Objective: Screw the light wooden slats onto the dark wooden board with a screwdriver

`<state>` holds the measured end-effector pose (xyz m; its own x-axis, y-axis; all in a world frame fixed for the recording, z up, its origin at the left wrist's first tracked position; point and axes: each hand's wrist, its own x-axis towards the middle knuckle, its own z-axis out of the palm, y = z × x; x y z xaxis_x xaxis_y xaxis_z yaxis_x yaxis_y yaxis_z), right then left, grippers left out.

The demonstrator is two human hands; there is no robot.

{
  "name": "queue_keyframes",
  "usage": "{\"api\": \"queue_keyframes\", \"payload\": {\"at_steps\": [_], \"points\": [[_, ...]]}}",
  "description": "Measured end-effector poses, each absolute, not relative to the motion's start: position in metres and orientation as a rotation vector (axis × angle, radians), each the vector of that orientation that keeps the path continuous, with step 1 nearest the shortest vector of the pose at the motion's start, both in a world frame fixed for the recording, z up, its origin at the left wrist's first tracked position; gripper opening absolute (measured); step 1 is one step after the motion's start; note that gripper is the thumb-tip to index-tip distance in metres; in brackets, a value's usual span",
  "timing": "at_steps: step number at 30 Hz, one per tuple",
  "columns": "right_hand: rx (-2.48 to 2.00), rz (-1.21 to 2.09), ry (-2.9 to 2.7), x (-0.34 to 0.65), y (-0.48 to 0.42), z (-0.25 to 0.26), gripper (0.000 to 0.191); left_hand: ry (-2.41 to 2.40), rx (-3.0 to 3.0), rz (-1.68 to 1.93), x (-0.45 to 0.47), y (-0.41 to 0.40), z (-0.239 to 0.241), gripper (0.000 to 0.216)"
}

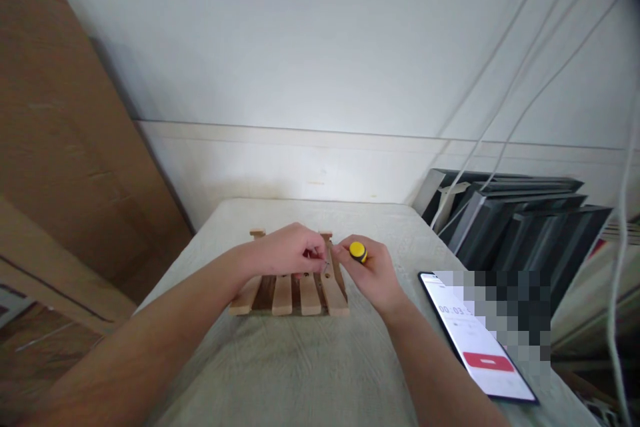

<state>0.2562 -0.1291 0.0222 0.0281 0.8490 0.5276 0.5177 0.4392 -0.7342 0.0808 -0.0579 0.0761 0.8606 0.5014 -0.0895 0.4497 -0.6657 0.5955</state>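
Observation:
A small wooden slatted rack (pixel 290 293) lies on a cloth-covered table (pixel 300 367). My left hand (pixel 285 250) rests over the rack's middle, fingers pinched together on a small metal piece, probably a screw, near the right slat. My right hand (pixel 373 273) is closed round a screwdriver with a yellow and black handle (pixel 358 251), its tip pointing left at the spot where my left fingers pinch. Both hands nearly touch above the rack.
A phone (pixel 475 337) with a timer and a red button on its screen lies at the table's right. Large cardboard sheets (pixel 65 147) lean at the left. Dark framed panels (pixel 520 227) lean against the wall at the right, with white cables (pixel 500 107) hanging above them.

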Motion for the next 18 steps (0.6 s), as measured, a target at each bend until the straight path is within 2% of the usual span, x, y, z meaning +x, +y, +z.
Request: {"api": "queue_keyframes", "payload": {"at_steps": [13,18], "points": [[-1.663,0.479,-1.893,0.274,-0.123,0.024,0.011,0.645,2.617,0.053,0.081,-0.054,0.070,0.015],[-1.947,0.423,-1.916,0.288,-0.120,0.021,0.013,0.392,2.692,0.094,0.080,-0.050,0.062,0.023]]}}
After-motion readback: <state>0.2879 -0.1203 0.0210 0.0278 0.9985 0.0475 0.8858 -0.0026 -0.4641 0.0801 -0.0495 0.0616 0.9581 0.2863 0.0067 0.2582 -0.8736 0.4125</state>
